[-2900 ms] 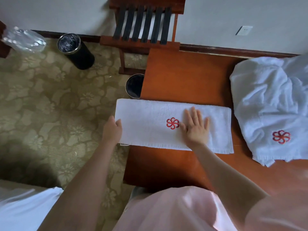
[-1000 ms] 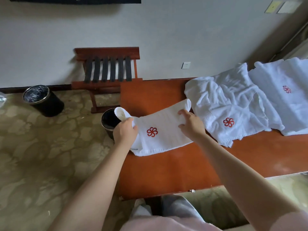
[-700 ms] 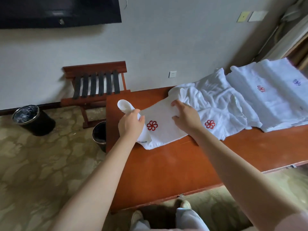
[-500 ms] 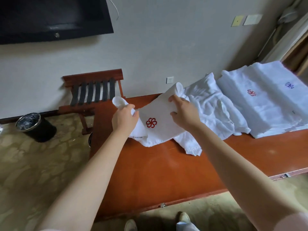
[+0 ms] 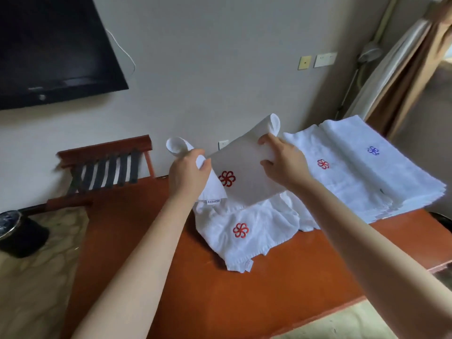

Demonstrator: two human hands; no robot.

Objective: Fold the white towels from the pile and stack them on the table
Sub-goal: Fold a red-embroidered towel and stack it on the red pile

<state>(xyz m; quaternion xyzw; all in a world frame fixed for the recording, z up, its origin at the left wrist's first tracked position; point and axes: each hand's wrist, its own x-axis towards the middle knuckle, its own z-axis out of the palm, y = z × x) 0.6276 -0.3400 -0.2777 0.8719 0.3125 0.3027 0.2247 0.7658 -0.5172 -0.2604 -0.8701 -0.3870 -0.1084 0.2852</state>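
Now: folded towel (image 5: 242, 157), red flower logo, held in air at centre, just above loose towel pile (image 5: 256, 233) on table (image 5: 220, 302). Step, my read: fold done, carrying to stack. Next move prob. needs swing toward 2 o'clock, lay flat on folded stack (image 5: 367, 172), edges squared. Left hand (image 5: 187, 174) at towel's 9 o'clock, fingers curled, pinching rolled end. Right hand (image 5: 286, 165) at 3 o'clock, fingers gripping other rolled end. Both forearms outstretched, raised.
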